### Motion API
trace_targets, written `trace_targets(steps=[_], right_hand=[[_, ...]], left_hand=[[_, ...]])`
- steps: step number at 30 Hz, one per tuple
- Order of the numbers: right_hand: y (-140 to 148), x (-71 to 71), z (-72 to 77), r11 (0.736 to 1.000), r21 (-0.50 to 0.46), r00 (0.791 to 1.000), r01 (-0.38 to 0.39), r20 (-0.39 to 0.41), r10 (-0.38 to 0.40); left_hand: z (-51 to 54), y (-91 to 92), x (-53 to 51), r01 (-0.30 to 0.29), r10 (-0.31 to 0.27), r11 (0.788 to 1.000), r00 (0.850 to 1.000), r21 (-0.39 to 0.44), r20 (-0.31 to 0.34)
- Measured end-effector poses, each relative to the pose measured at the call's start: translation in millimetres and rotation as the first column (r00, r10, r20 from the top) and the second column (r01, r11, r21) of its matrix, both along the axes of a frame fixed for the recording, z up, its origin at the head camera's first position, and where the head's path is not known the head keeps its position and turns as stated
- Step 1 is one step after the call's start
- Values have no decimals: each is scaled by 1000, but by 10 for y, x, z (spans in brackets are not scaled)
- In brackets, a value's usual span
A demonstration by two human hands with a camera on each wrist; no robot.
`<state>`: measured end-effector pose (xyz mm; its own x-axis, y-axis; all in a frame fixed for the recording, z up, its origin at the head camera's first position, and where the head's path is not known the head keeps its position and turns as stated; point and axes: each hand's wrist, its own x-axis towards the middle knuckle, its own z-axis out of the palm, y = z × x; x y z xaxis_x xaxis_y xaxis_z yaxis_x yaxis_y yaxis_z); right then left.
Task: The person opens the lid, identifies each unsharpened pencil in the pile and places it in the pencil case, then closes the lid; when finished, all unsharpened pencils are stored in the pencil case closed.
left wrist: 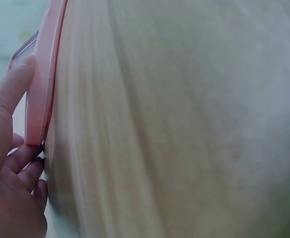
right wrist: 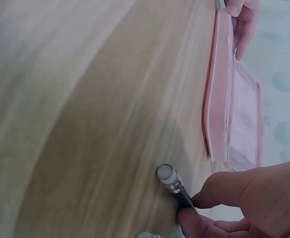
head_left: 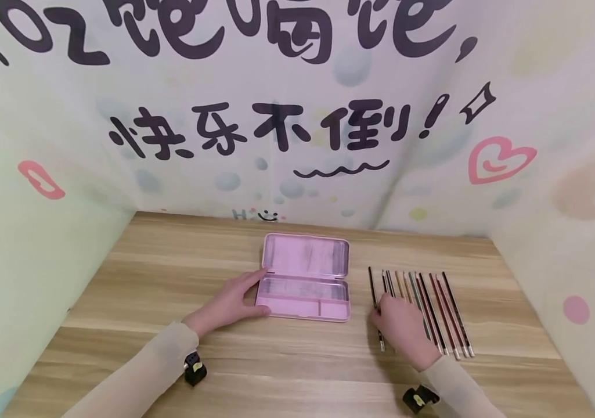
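A pink pencil case lies open on the table, its lid tilted back and its tray divided into compartments. My left hand holds the case's left end, thumb at the front corner and forefinger near the hinge; the left wrist view shows the thumb against the pink wall. To the right, my right hand pinches a dark pencil between thumb and fingers. Its metal-banded eraser end sticks out in the right wrist view. Beside that hand lies a row of pencils, partly covered by it.
The wood-grain table ends at a printed cloth backdrop with dark lettering. Pale panels close in the left and right sides. The row of several pencils lies roughly parallel, eraser ends towards me.
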<state>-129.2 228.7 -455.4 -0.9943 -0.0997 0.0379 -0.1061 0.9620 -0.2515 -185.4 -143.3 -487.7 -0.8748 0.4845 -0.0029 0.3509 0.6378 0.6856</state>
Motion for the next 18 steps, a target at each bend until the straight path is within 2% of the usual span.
trace_targets(steps=[5,9,12,18], right_hand=[[-5,-18,80,1000,-18,1000,4,29,-3],[1,-48,193,999,-43,1000,-7,27,8],[5,-95,279,998,-63,999,-26,17,27],[10,-216,415,990,-105,996,-92,2,93]], left_hand=[[7,-3,5,-6,6,1000,1000,-6,15],[-13,-5,6,7,-7,1000,1000,5,-19],[-34,-13,-1,9,-9,1000,999,17,-40],[-35,-22,-26,4,-4,1000,999,18,-37]])
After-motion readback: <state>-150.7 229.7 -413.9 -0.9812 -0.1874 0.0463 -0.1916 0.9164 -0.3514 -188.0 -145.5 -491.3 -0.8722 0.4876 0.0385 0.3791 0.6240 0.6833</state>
